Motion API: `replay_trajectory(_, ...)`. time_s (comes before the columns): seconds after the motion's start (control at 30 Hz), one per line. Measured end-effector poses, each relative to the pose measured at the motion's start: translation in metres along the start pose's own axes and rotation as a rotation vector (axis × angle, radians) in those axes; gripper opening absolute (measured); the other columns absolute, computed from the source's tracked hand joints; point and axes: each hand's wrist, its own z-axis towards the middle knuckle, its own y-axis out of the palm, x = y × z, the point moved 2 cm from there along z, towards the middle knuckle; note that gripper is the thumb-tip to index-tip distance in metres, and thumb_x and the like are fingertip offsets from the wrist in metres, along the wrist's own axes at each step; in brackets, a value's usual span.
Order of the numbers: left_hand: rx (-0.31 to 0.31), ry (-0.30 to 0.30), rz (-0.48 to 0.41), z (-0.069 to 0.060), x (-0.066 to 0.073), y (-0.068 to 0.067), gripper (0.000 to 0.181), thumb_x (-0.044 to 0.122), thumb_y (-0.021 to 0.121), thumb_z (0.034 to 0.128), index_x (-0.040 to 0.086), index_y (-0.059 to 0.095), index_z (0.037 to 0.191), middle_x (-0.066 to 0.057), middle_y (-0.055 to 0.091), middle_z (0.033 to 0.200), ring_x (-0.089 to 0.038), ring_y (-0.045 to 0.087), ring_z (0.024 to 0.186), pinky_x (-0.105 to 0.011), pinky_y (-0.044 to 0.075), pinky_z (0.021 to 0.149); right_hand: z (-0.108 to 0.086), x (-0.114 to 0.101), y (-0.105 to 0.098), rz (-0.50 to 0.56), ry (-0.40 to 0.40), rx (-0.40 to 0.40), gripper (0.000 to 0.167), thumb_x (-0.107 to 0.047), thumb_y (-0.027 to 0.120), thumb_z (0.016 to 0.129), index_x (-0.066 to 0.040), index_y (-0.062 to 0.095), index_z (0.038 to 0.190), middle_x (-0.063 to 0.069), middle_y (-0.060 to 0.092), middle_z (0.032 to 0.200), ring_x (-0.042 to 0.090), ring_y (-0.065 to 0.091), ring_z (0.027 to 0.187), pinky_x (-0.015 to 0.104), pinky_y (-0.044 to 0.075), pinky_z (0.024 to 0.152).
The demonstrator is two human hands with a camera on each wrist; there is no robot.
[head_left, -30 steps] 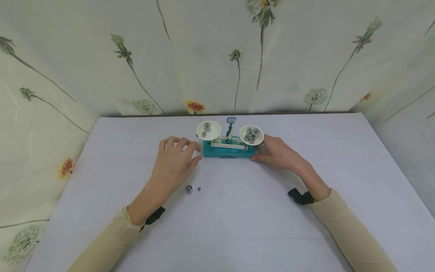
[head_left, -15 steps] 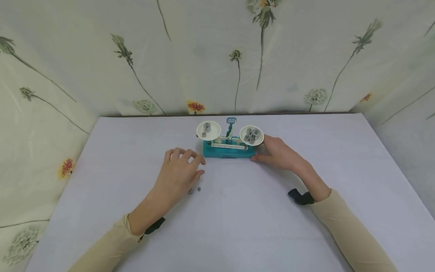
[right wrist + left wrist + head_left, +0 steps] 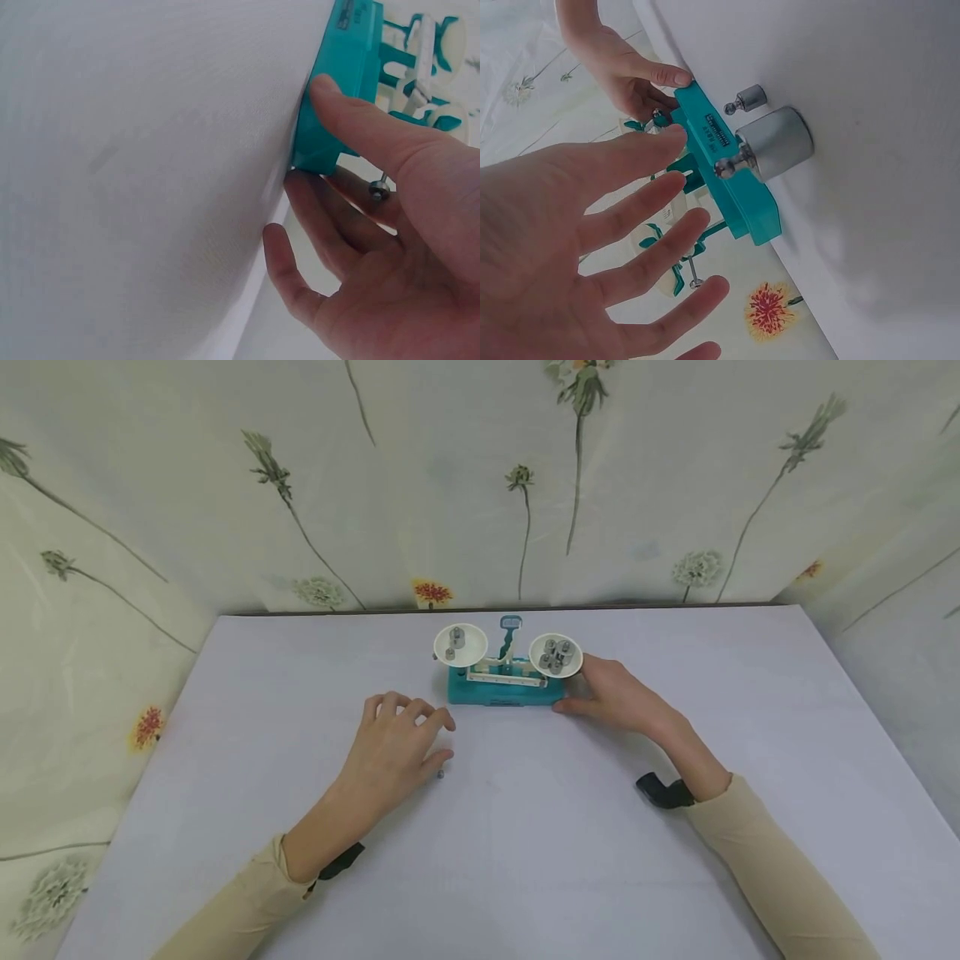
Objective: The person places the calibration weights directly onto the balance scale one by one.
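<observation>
A teal balance scale [image 3: 480, 694] stands near the table's far edge. Its left pan [image 3: 474, 653] carries a few metal weights; several more lie in the right pan [image 3: 536, 657]. My right hand [image 3: 618, 697] grips the base's right end, thumb on the front face and fingers around the end. My left hand [image 3: 390, 752] hovers in front of the scale's left side, fingers spread and slightly bent, holding nothing. Close by it, a large knobbed weight [image 3: 781, 142] and a small weight [image 3: 751, 97] stand on the table; the head view hides the large one behind the hand.
The table [image 3: 540, 860] has a white cover. Right behind its far edge hangs a curtain [image 3: 450, 485] with a flower print. Dark straps [image 3: 663, 791] sit at both wrists.
My left hand has drawn back from the scale's left end toward the front, over the loose weights, covering the large one in the head view. The right hand has stayed on the base.
</observation>
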Motion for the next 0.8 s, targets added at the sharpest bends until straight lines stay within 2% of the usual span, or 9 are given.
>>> replay_trajectory(0.5, -0.17, -0.007, 0.02, -0.004, 0.004, 0.007, 0.04, 0.038, 0.094, 0.0844, 0.027, 0.074, 0.117, -0.002, 0.08, 0.112, -0.036, 0.068, 0.119, -0.059, 0.05, 0.111, 0.0, -0.001, -0.001, 0.006, 0.004, -0.002, 0.081, -0.019, 0.084, 0.095, -0.009, 0.04, 0.163, 0.015, 0.054, 0.163, 0.038, 0.049, 0.154, 0.061, 0.042, 0.126)
replay_trajectory(0.63, -0.187, 0.002, 0.021, -0.006, 0.005, 0.009, 0.04, 0.035, 0.095, 0.0834, 0.025, 0.074, 0.116, -0.002, 0.079, 0.108, -0.037, 0.068, 0.118, -0.06, 0.049, 0.112, 0.0, -0.002, -0.001, 0.006, 0.004, -0.002, 0.081, -0.019, 0.084, 0.095, -0.008, 0.04, 0.162, 0.015, 0.054, 0.162, 0.039, 0.048, 0.154, 0.061, 0.042, 0.126)
replay_trajectory(0.8, -0.18, 0.02, 0.026, -0.008, 0.005, 0.014, 0.038, 0.033, 0.096, 0.0822, 0.024, 0.075, 0.113, -0.002, 0.079, 0.103, -0.037, 0.069, 0.114, -0.061, 0.05, 0.11, 0.0, -0.002, -0.001, 0.005, 0.005, -0.003, 0.08, -0.019, 0.084, 0.095, -0.007, 0.041, 0.162, 0.015, 0.054, 0.162, 0.038, 0.048, 0.155, 0.061, 0.041, 0.127)
